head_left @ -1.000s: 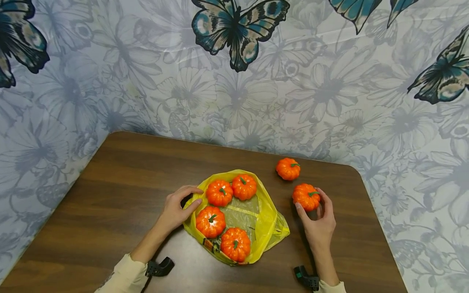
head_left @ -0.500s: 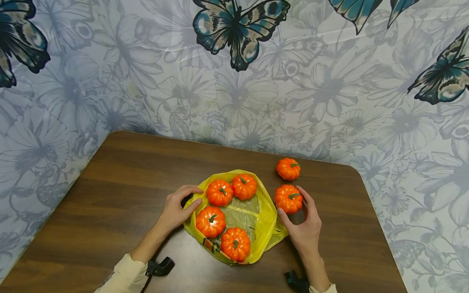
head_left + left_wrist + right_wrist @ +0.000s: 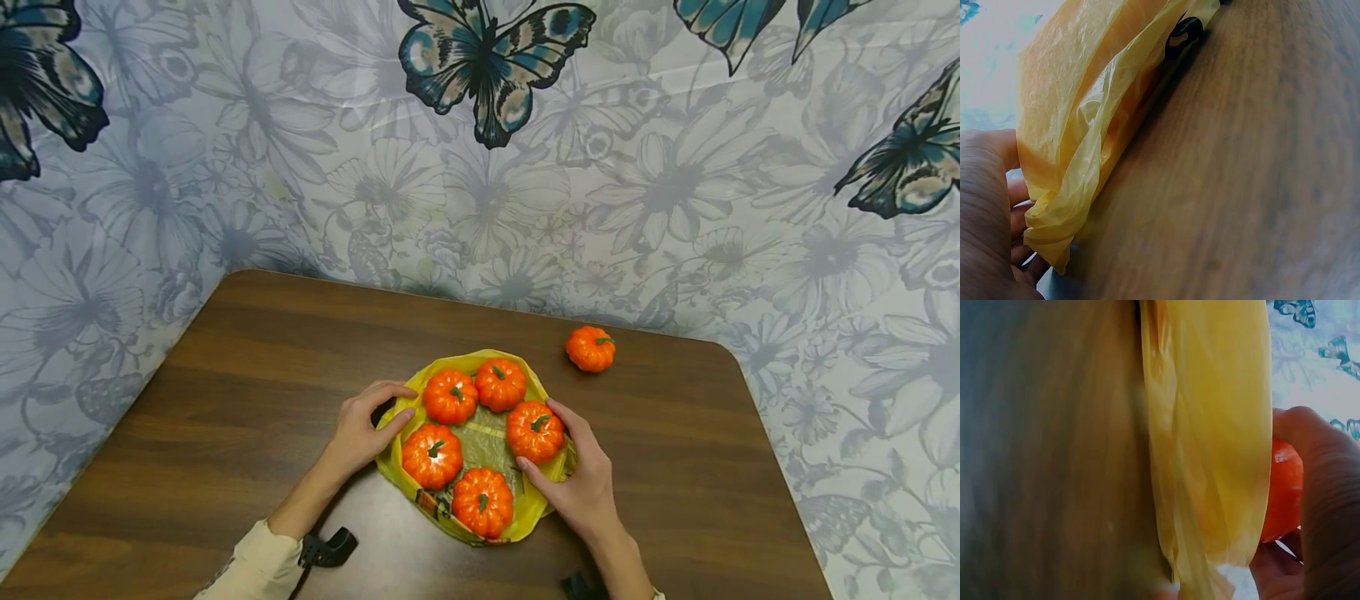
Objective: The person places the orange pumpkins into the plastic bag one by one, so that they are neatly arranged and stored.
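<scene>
A yellow plastic bag sits on the table with its mouth spread wide. Several small orange toy pumpkins with green stems lie inside it. At the bag's left rim my left hand holds the edge, index finger and thumb reaching over it. My right hand grips another pumpkin between thumb and fingers, over the bag's right side. In the right wrist view that pumpkin shows beyond the bag's wall. The left wrist view has my fingers against the folded plastic.
One more pumpkin lies near the back edge of the brown wooden table, right of the bag. A wall cloth with butterflies and flowers hangs behind the table. Black wrist camera mounts sit at the forearms.
My right hand has carried a pumpkin leftward from the table's right side to over the bag's right part. My left hand has stayed at the rim.
</scene>
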Available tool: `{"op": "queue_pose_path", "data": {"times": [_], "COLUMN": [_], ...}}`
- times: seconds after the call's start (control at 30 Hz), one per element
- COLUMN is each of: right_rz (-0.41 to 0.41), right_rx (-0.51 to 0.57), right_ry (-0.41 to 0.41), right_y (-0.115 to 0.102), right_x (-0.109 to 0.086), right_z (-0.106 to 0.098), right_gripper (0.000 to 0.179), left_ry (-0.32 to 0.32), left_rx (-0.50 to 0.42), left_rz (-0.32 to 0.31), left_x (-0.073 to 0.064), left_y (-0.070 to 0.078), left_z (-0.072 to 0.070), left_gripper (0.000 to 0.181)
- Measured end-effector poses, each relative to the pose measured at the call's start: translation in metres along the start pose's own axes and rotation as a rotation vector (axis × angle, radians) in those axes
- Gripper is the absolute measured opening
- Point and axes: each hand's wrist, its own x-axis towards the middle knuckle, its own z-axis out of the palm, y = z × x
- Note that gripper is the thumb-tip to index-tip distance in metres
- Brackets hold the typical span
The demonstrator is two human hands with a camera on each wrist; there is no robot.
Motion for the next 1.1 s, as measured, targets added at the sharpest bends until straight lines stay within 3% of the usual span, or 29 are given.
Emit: {"op": "queue_pose_path", "data": {"times": [0.37, 0.8, 1.1], "right_rz": [0.041, 0.029, 0.074], "right_rx": [-0.037, -0.038, 0.052], "right_ry": [-0.111, -0.107, -0.189], "right_y": [-0.004, -0.001, -0.006], "right_x": [-0.006, -0.007, -0.006], "right_z": [0.006, 0.012, 0.023], "right_gripper": [0.089, 0.086, 0.082], "left_ry": [-0.002, 0.011, 0.012], "left_rx": [0.003, -0.006, -0.007], "left_rz": [-0.009, 0.016, 0.012], "left_x": [0.001, 0.002, 0.002], "left_y": [0.001, -0.002, -0.004], "left_z": [0.001, 0.004, 0.002], "left_gripper": [0.023, 0.023, 0.023]}}
